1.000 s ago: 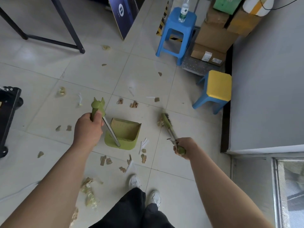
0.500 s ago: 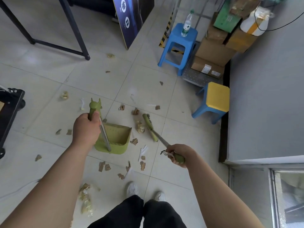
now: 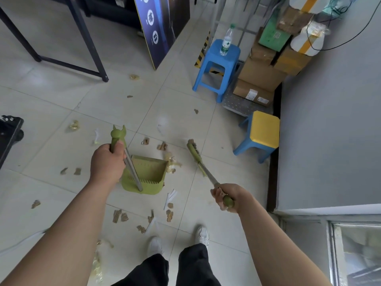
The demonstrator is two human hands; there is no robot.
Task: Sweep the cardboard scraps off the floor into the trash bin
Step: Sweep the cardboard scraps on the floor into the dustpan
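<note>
No trash bin shows anywhere in the view, and the bristles of the green long-handled broom (image 3: 194, 154) are blurred, so whether they touch the pale tiled floor (image 3: 51, 96) is hard to tell. Both forearms reach forward and down from the bottom edge, above black trousers and white shoes. The left hand (image 3: 107, 162) is closed in a fist around the green eared grip of the metal pole of the green plastic dustpan (image 3: 147, 174), which stands on the floor with its mouth facing away from the person. The right hand (image 3: 225, 197) is clenched on the green end of the broom's handle, the head lying out to the right of the dustpan. Brown corrugated cardboard scraps (image 3: 120, 215) lie between the dustpan and the shoes; a crumpled yellowish clump (image 3: 171, 162) sits just beside the dustpan's far right corner.
</note>
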